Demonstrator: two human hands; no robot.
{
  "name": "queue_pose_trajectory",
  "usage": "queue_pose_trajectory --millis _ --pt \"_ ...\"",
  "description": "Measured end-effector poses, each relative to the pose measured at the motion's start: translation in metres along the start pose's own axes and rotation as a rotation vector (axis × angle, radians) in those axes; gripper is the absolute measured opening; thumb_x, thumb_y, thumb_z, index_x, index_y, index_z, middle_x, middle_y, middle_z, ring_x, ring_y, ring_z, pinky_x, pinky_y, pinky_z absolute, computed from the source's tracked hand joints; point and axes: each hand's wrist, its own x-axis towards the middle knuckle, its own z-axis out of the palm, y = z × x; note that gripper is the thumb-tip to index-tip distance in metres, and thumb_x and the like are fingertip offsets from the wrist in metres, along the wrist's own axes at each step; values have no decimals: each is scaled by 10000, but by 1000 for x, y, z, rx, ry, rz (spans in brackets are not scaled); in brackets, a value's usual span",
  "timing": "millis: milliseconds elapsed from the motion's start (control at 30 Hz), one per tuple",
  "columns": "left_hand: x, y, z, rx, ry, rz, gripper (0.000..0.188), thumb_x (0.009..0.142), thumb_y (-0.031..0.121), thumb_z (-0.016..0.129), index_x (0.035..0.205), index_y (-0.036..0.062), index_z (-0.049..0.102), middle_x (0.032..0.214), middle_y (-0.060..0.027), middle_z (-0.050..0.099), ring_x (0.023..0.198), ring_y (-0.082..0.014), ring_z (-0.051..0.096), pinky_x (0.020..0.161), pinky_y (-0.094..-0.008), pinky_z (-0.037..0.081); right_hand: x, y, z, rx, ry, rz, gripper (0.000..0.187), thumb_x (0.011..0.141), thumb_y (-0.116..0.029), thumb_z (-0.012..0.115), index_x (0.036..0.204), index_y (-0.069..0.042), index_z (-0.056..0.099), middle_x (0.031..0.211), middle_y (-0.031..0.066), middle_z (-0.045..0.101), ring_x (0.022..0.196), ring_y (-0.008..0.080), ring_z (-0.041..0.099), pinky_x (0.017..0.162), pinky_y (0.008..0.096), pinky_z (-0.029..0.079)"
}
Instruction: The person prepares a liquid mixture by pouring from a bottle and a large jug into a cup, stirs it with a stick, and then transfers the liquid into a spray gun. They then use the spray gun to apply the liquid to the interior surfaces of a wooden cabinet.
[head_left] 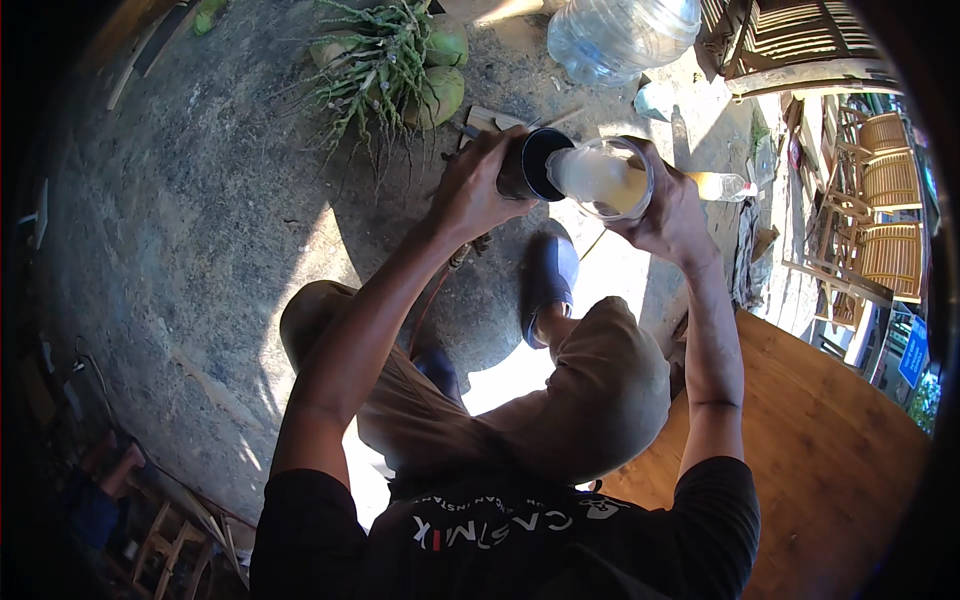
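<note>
My left hand (472, 190) is wrapped round a black cup (517, 172), whose dark mouth faces right. My right hand (672, 215) grips a clear plastic pitcher (632, 180) with cloudy, pale liquid in it. The pitcher is tilted left, and its narrower end meets the rim of the cup. Whether liquid is running between the two cannot be made out. Both are held out over the concrete floor, beyond my bent knees and dark shoes (549, 275).
Green coconuts (440, 95) with a stalk bunch (375, 85) lie ahead on the concrete. A large clear plastic bottle (620, 35) is farther right, and a small bottle of yellowish liquid (720, 186) is beyond my right hand. A wooden board (800, 450) is at right, with bamboo chairs (888, 205) behind.
</note>
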Motion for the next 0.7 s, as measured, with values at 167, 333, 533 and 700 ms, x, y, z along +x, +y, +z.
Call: queue_pose_trajectory --millis 167,333,533,700 --pt "-4 -2 3 -4 33 95 914 648 155 980 1454 53 562 1289 -198 679 1176 -388 695 1008 -473 584 5 -8 -9 -65 -31 -52 847 729 -293 930 1442 -112 509 1036 209 771 913 432 764 787 489 639" --pt "-8 -5 3 -1 31 100 943 650 176 981 1476 42 545 1274 -201 678 1140 -387 708 995 -472 593 9 -15 -14 -88 -76 -17 833 725 -281 916 1440 -105 525 1002 220 770 910 421 767 784 490 633" --pt "-9 -8 -1 -61 -9 47 934 670 203 988 1467 -3 548 1297 -223 686 1184 -386 708 1018 -459 592 10 -23 -20 -115 -130 26 873 682 -205 939 1446 -112 527 989 162 761 937 394 764 846 467 631" --pt "-12 -5 0 -82 1 26 876 684 152 992 1446 41 574 1291 -176 715 1200 -326 714 1014 -431 580 9 -23 -22 -147 -168 55 907 662 -174 953 1459 -117 522 1007 136 756 955 382 762 881 451 635"
